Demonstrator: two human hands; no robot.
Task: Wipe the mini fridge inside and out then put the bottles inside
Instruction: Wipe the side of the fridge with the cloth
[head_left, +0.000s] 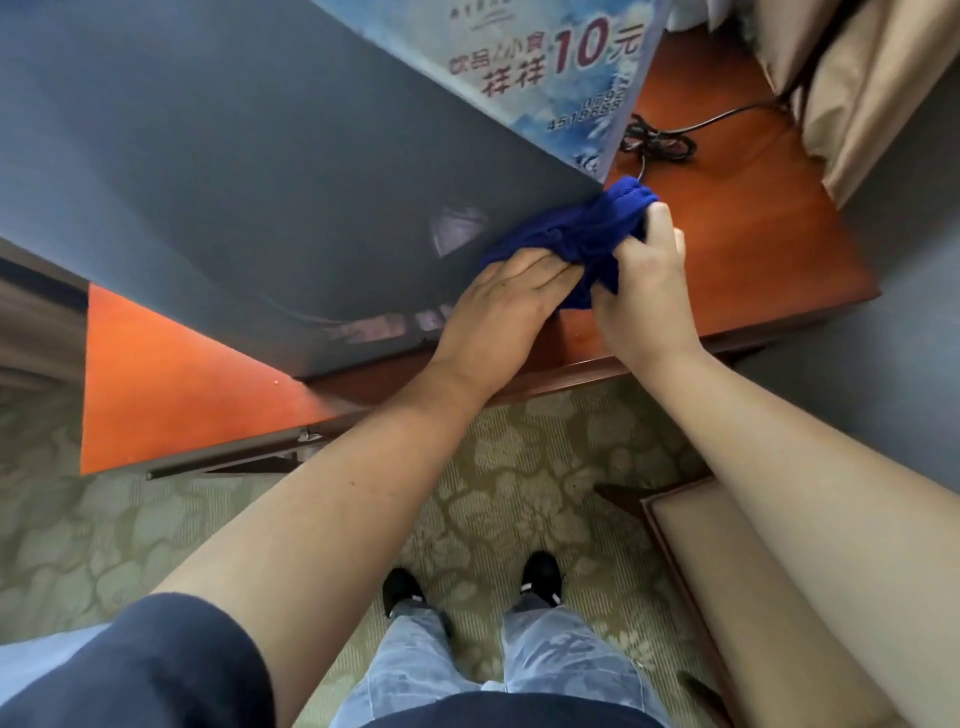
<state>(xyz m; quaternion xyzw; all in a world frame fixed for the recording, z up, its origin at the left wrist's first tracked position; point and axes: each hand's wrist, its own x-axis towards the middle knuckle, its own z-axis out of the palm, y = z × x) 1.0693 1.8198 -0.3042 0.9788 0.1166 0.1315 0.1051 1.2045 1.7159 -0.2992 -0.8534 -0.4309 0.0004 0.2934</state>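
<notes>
The grey mini fridge stands on a reddish wooden desk; I look down on its top, and its front door carries a blue printed poster. A blue cloth lies bunched at the fridge top's near right corner. My left hand presses flat on the cloth's left part, fingers straight. My right hand grips the cloth's right part, with fingers curled into the fabric. No bottles are in view.
A black power cord lies coiled on the desk right of the fridge. Beige curtains hang at the far right. A padded chair stands at the lower right on patterned carpet, by my feet.
</notes>
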